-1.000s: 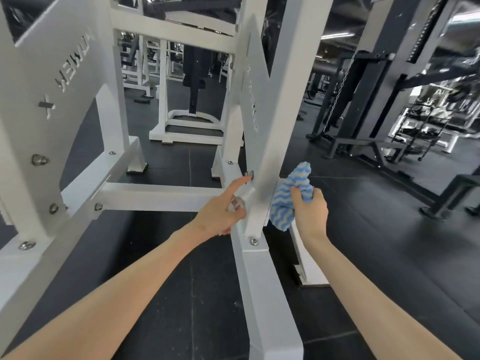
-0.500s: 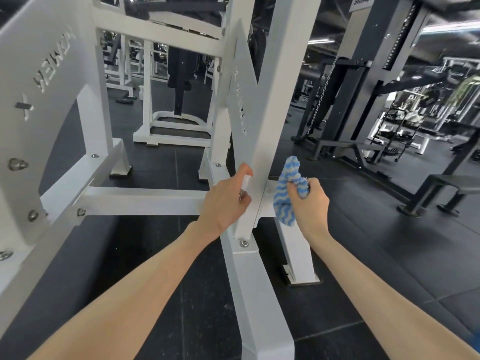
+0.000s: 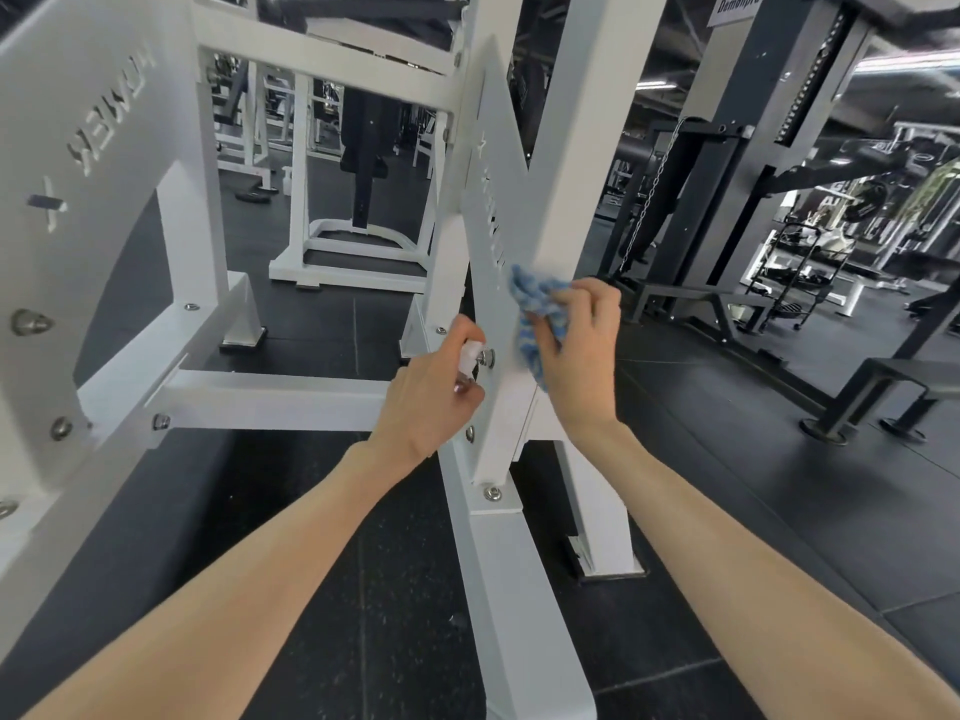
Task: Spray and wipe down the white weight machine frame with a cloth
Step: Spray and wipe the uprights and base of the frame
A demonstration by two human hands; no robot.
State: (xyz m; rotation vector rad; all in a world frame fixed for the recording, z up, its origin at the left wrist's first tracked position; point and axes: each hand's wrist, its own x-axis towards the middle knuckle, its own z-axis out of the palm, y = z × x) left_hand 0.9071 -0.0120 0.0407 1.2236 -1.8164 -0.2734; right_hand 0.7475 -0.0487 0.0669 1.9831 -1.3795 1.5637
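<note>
a: where's the frame?
b: dead centre. the white frame (image 3: 566, 189) rises from a floor beam between the two forearms, with a slanted post and a flat plate with cut-out letters leaning up and to the right.
a: and the cloth?
b: the striped blue cloth (image 3: 535, 304) is bunched against the plate's front edge, about halfway up, touching it. it's a bit blurred.
a: who's got it?
b: the right hand (image 3: 582, 356) grips it, fingers curled round the wad.
a: left hand?
b: the left hand (image 3: 431, 397) is just beside it, on the other side of the plate. its fingers are closed round a small white-topped spray bottle (image 3: 470, 354), and the fist hides most of the bottle.
a: is the bottle touching the frame?
b: can't tell. its top sits right next to a steel bolt (image 3: 488, 358) on the plate.
a: what's around them?
b: a dark rubber floor (image 3: 727, 485) underneath. the frame's bolted side panel (image 3: 104, 148) is at the left, and a second white machine (image 3: 358, 252) stands behind. a dark grey machine (image 3: 769, 148) with a hanging chain (image 3: 652, 200) stands to the right, and a sign (image 3: 735, 5) reading "demonpro" is up top. a low dark bench (image 3: 893, 387) is at the far right.
</note>
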